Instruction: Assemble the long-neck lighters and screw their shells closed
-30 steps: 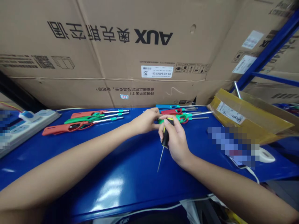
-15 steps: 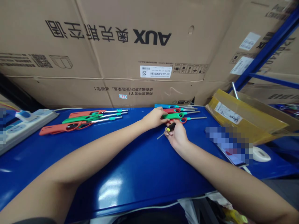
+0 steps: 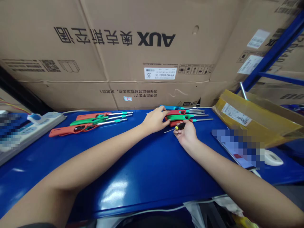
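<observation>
My left hand (image 3: pixel 155 120) rests at the handle ends of several gas lighters, thumb and fingers apart and touching them. Among these are a blue lighter (image 3: pixel 171 108), a red lighter (image 3: pixel 176 112), a green lighter (image 3: pixel 178 117) and, nearest me, an orange-red lighter (image 3: pixel 174 123). They lie side by side, metal tubes pointing right. Closed around a screwdriver (image 3: pixel 180 126) with a black and yellow handle is my right hand (image 3: pixel 187 134); its thin shaft points left. This hand is beside the nearest lighter and partly covers it.
Left on the blue table (image 3: pixel 142 177) lie two orange lighters (image 3: pixel 71 129) and a green lighter (image 3: pixel 89 121). A white power strip (image 3: pixel 35 129) sits farther left. To the right are a phone (image 3: pixel 235 148), a white device (image 3: pixel 273 157) and a yellow-taped box (image 3: pixel 258 123). Cardboard (image 3: pixel 118 57) stands behind.
My left hand's fingers have spread from the green lighter across the handle ends. My right hand, with the screwdriver, has shifted slightly right. The view has moved a little.
</observation>
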The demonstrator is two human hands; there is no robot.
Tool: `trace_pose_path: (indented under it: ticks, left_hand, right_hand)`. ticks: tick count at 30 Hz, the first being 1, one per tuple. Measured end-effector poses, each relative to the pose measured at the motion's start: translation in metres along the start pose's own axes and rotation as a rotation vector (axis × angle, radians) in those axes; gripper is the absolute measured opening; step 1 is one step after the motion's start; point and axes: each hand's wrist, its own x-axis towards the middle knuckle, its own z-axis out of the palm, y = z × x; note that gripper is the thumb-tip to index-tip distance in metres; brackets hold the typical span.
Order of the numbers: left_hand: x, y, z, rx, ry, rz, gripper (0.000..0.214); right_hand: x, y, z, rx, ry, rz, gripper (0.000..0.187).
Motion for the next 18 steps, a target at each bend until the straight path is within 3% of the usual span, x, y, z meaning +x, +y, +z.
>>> trace_pose_path:
  ticks: [4, 9, 12, 18]
  left_hand:
    - [-0.034, -0.031, -0.024, 0.121, -0.042, -0.057, 0.036]
    - [-0.097, -0.089, -0.053, 0.3, -0.147, -0.185, 0.033]
    - [-0.127, -0.114, -0.063, 0.365, -0.169, -0.261, 0.034]
    - [-0.142, -0.132, -0.063, 0.31, -0.148, -0.29, 0.034]
  right_hand:
    - [-0.003, 0.001, -0.001, -0.043, -0.083, -0.095, 0.035]
    - [-0.019, -0.005, 0.002, -0.172, -0.311, -0.3, 0.018]
    - [-0.025, -0.007, 0.001, -0.332, -0.44, -0.417, 0.031]
    - [-0.013, 0.0, -0.012, -0.825, -0.613, -0.628, 0.023]
